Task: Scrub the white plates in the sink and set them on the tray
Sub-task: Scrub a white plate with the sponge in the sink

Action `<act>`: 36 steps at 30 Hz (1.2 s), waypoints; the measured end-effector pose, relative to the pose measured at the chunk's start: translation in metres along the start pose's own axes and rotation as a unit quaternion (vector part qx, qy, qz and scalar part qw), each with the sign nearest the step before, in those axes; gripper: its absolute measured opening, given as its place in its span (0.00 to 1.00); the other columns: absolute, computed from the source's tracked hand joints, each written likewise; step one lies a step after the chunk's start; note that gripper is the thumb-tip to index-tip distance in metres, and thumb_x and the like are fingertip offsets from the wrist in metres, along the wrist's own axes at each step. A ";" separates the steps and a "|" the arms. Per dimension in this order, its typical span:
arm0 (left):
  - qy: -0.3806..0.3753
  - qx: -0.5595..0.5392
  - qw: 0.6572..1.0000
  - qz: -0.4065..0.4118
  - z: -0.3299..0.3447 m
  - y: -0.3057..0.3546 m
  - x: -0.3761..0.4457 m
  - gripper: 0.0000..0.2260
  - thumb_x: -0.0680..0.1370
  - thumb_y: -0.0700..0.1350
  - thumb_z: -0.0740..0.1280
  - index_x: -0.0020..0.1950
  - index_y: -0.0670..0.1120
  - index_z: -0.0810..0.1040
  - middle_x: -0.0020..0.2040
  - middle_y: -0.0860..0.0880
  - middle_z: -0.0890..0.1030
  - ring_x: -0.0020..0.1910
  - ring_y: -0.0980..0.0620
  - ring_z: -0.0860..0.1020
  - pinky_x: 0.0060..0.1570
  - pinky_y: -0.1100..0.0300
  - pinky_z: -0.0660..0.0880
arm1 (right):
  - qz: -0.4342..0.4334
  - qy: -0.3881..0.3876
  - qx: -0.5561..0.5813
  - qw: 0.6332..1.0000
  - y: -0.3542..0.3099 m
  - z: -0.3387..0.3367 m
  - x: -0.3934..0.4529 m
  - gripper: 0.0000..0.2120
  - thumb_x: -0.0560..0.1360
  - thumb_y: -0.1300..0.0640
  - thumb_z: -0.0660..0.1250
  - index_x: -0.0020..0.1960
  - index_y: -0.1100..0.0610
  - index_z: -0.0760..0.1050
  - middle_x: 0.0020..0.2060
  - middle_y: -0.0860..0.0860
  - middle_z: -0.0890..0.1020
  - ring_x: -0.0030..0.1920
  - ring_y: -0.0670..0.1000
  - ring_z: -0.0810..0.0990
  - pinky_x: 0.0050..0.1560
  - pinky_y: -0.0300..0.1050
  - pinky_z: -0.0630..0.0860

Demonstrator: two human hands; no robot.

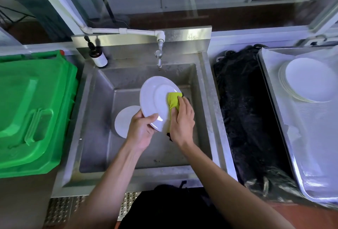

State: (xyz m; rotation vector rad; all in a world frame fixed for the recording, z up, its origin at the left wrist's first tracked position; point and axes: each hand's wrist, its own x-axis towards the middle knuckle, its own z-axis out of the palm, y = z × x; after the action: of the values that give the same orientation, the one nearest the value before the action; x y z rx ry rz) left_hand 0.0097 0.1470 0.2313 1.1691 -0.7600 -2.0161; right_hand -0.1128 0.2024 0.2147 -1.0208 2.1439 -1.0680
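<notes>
A white plate point(155, 98) is held tilted above the steel sink point(95, 111). My left hand point(141, 129) grips its near rim, thumb on the face. My right hand point(182, 120) presses a yellow-green sponge point(173, 100) against the plate's right side. Another white plate point(125, 120) lies flat on the sink floor, partly hidden behind my left hand. A stack of white plates point(309, 80) rests on the steel tray point(292, 137) at the right.
The tap point(159, 54) hangs over the back of the sink, a brown pump bottle point(97, 55) at the back left corner. A green bin lid point(33, 107) lies to the left. A black-lined trough point(245, 111) separates sink and tray.
</notes>
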 end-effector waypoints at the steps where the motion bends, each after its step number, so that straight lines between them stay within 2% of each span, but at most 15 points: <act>1: 0.003 -0.010 1.000 -0.003 0.001 0.001 0.002 0.20 0.77 0.32 0.64 0.70 0.37 0.75 0.66 0.34 0.78 0.59 0.36 0.78 0.55 0.43 0.74 | -0.002 0.010 -0.001 1.000 -0.005 0.003 -0.004 0.23 0.86 0.54 0.53 0.80 0.51 0.58 0.80 0.45 0.57 0.79 0.49 0.52 0.74 0.60 0.58; 5: 0.015 -0.077 0.997 -0.005 -0.002 0.009 0.006 0.27 0.72 0.37 0.69 0.72 0.38 0.73 0.66 0.33 0.78 0.60 0.33 0.78 0.42 0.51 0.79 | -0.027 0.039 -0.002 0.999 -0.017 0.014 -0.019 0.23 0.86 0.54 0.55 0.80 0.53 0.58 0.80 0.47 0.58 0.80 0.51 0.53 0.76 0.58 0.56; 6: 0.009 -0.093 0.996 -0.005 -0.004 0.011 0.007 0.28 0.72 0.37 0.69 0.73 0.39 0.72 0.66 0.34 0.78 0.61 0.32 0.78 0.42 0.50 0.81 | -0.029 0.042 0.002 0.999 -0.018 0.016 -0.021 0.23 0.86 0.54 0.55 0.80 0.54 0.58 0.80 0.48 0.59 0.80 0.51 0.53 0.77 0.57 0.56; 9: -0.010 -0.126 0.992 -0.004 -0.011 0.011 0.012 0.24 0.73 0.35 0.67 0.70 0.40 0.74 0.64 0.38 0.81 0.61 0.37 0.81 0.53 0.46 0.82 | -0.027 0.040 0.014 0.999 -0.014 0.016 -0.021 0.24 0.86 0.54 0.55 0.80 0.54 0.58 0.80 0.48 0.58 0.80 0.50 0.52 0.79 0.55 0.53; 13: -0.048 -0.125 0.991 -0.016 -0.029 0.014 0.017 0.19 0.75 0.35 0.66 0.65 0.44 0.77 0.60 0.42 0.84 0.56 0.42 0.84 0.51 0.48 0.83 | 0.013 0.054 0.041 0.998 -0.015 0.013 -0.005 0.23 0.86 0.54 0.54 0.80 0.53 0.57 0.79 0.47 0.59 0.79 0.48 0.53 0.79 0.54 0.54; 17: -0.098 -0.099 0.990 -0.030 -0.045 0.019 0.022 0.18 0.76 0.34 0.66 0.65 0.43 0.77 0.59 0.45 0.84 0.54 0.45 0.84 0.48 0.52 0.82 | 0.020 0.064 0.048 0.997 -0.016 0.002 0.014 0.22 0.85 0.54 0.55 0.79 0.53 0.61 0.76 0.48 0.64 0.76 0.51 0.60 0.76 0.57 0.59; 23: -0.123 -0.042 0.990 -0.062 -0.058 0.028 0.032 0.20 0.74 0.35 0.68 0.67 0.40 0.76 0.59 0.41 0.83 0.55 0.40 0.83 0.41 0.43 0.83 | 0.005 0.061 0.019 0.998 -0.022 -0.003 0.031 0.22 0.84 0.56 0.56 0.77 0.51 0.64 0.75 0.46 0.67 0.74 0.51 0.62 0.74 0.57 0.62; 27: -0.127 0.010 0.989 -0.071 -0.061 0.034 0.039 0.19 0.72 0.37 0.70 0.62 0.41 0.79 0.58 0.41 0.84 0.55 0.39 0.83 0.47 0.40 0.81 | -0.010 0.065 -0.028 0.997 -0.026 -0.003 0.035 0.22 0.84 0.57 0.57 0.77 0.51 0.63 0.75 0.46 0.66 0.74 0.52 0.62 0.73 0.58 0.62; 29: -0.132 0.051 0.987 -0.071 -0.061 0.038 0.042 0.20 0.71 0.38 0.70 0.63 0.40 0.77 0.57 0.40 0.83 0.56 0.37 0.81 0.52 0.37 0.76 | -0.014 0.067 -0.052 0.996 -0.027 -0.002 0.036 0.22 0.84 0.55 0.57 0.78 0.50 0.62 0.76 0.45 0.65 0.74 0.51 0.62 0.73 0.58 0.62; 34: -0.154 0.127 0.977 -0.079 -0.052 0.044 0.045 0.19 0.69 0.37 0.70 0.60 0.38 0.78 0.52 0.37 0.83 0.51 0.34 0.78 0.48 0.39 0.69 | -0.025 0.072 -0.091 0.993 -0.035 0.003 0.042 0.22 0.84 0.54 0.57 0.78 0.50 0.62 0.77 0.45 0.64 0.75 0.51 0.61 0.72 0.57 0.62; 36: -0.167 0.151 0.971 -0.079 -0.047 0.046 0.046 0.17 0.69 0.37 0.71 0.58 0.40 0.79 0.52 0.38 0.84 0.49 0.35 0.80 0.46 0.43 0.71 | -0.029 0.077 -0.094 0.992 -0.039 0.007 0.043 0.22 0.84 0.55 0.57 0.78 0.50 0.62 0.77 0.46 0.64 0.75 0.52 0.61 0.72 0.58 0.62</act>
State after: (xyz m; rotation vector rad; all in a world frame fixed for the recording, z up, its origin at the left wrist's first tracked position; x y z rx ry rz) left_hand 0.0465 0.0764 0.2229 1.0938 -1.2092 -2.3237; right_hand -0.1168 0.1490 0.2380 -1.1229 2.3903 -1.0153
